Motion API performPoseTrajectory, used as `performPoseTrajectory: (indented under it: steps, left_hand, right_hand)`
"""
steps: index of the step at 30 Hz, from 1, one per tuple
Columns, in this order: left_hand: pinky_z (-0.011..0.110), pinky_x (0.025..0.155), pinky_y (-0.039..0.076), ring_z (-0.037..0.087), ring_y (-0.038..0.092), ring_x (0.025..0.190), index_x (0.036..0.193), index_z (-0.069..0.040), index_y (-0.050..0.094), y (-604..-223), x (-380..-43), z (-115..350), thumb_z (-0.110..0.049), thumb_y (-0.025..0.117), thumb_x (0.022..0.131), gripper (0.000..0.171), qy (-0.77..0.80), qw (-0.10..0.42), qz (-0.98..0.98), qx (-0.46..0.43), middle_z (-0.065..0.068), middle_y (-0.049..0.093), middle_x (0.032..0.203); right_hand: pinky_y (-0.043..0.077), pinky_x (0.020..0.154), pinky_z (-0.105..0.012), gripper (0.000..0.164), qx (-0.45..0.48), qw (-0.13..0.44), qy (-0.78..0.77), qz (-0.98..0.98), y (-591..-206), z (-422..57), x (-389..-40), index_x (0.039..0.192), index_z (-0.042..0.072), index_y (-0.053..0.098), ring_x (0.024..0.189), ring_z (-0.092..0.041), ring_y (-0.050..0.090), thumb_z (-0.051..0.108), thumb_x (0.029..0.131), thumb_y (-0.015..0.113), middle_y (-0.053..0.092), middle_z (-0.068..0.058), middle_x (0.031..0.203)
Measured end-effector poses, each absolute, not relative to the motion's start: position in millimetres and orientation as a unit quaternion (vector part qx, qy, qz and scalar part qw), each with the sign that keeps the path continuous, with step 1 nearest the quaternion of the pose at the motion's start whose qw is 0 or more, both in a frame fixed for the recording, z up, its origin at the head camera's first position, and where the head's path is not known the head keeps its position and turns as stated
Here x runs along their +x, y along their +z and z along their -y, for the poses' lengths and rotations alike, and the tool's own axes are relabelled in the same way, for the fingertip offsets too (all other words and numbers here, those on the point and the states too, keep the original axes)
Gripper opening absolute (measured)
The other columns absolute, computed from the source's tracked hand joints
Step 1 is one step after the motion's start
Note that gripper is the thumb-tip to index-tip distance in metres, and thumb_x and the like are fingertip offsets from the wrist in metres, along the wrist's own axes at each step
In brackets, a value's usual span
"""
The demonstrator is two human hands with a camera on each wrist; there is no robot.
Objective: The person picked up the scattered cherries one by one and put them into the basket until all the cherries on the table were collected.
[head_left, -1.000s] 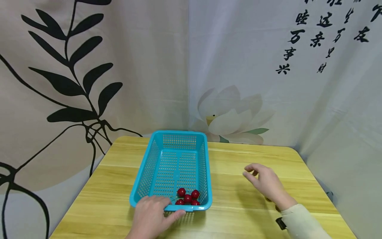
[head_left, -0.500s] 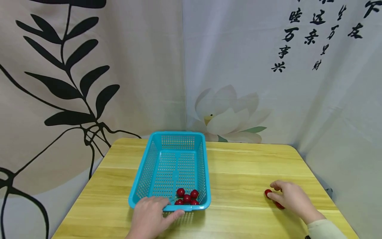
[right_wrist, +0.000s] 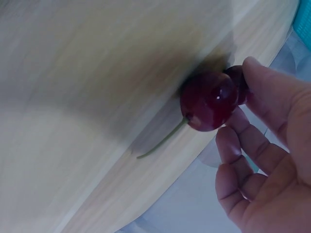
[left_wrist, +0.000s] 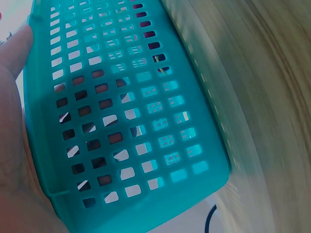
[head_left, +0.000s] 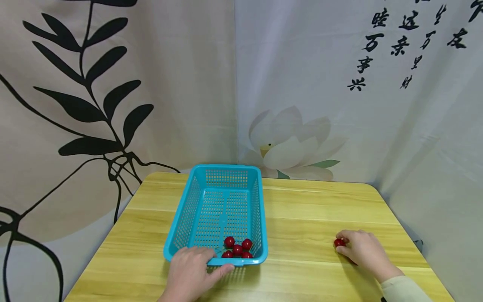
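My left hand [head_left: 190, 270] grips the near rim of a blue plastic basket [head_left: 175, 228], thumb outside and fingers over the edge. In the left wrist view the basket's perforated wall [left_wrist: 160, 131] fills most of the picture beside that hand. Several red cherries [head_left: 237, 250] lie inside at the basket's near right corner. To the right, my right hand [head_left: 365, 252] is low over the table and pinches a cherry [head_left: 339, 243] between thumb and finger. The right wrist view shows a second cherry [right_wrist: 209, 102], with a green stem, close in front of the pinched one.
The wooden table [head_left: 302, 235] carries the basket left of centre. Behind it hangs a pale curtain [head_left: 196, 105] printed with dark leaves, a lotus flower and black writing. The table's right edge runs just beyond my right hand.
My right hand has moved right and toward me, down to the cherries on the table, and its fingers have closed on one. The left hand and the basket have stayed put.
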State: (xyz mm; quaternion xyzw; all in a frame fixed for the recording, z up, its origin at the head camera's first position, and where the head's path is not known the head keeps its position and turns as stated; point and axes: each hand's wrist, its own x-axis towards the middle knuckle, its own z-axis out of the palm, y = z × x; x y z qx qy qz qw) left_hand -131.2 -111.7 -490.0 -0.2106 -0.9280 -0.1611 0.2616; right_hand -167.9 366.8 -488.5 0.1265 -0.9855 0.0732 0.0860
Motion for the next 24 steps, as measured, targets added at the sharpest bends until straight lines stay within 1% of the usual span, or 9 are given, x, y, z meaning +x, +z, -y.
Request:
performPoseTrajectory:
  steps: [7, 13, 18, 24]
  left_hand:
    - [0.036, 0.059, 0.049, 0.013, 0.065, 0.073, 0.071, -0.024, 0.072, -489.3, -130.7, 111.5, -0.079, 0.061, 0.075, 0.057, -0.163, 0.254, 0.93, -0.207, -0.006, 0.073, 0.077]
    - [0.036, 0.061, 0.049, 0.013, 0.065, 0.074, 0.073, -0.024, 0.073, -489.6, -130.8, 111.3, -0.08, 0.06, 0.075, 0.058, -0.164, 0.249, 0.933, -0.204, -0.006, 0.073, 0.078]
    - [0.038, 0.065, 0.05, 0.014, 0.066, 0.078, 0.074, -0.024, 0.073, -489.4, -130.1, 111.2, -0.083, 0.055, 0.076, 0.062, -0.163, 0.243, 0.935, -0.201, -0.006, 0.074, 0.081]
    - [0.038, 0.064, 0.05, 0.014, 0.066, 0.077, 0.074, -0.023, 0.073, -490.2, -130.2, 111.4, -0.082, 0.054, 0.078, 0.062, -0.16, 0.254, 0.932, -0.205, -0.006, 0.073, 0.08]
  right_hand:
    - [0.049, 0.07, -0.054, 0.032, 0.135, 0.093, 0.053, 0.985, -491.8, -363.3, -171.1, 0.099, 0.015, 0.074, 0.079, -0.026, 0.064, 0.027, 0.072, 0.087, 0.072, 0.0, 0.089]
    - [0.049, 0.067, -0.053, 0.033, 0.14, 0.108, 0.045, 0.983, -495.0, -359.9, -172.2, 0.098, 0.016, 0.075, 0.077, -0.026, 0.064, 0.028, 0.07, 0.088, 0.072, 0.001, 0.087]
    - [0.049, 0.066, -0.053, 0.032, 0.142, 0.112, 0.044, 0.983, -496.2, -357.5, -173.2, 0.098, 0.015, 0.075, 0.076, -0.026, 0.063, 0.028, 0.07, 0.088, 0.073, 0.001, 0.087]
    - [0.049, 0.067, -0.053, 0.033, 0.144, 0.114, 0.05, 0.982, -494.5, -354.2, -173.9, 0.098, 0.015, 0.075, 0.077, -0.025, 0.063, 0.027, 0.071, 0.088, 0.073, 0.0, 0.088]
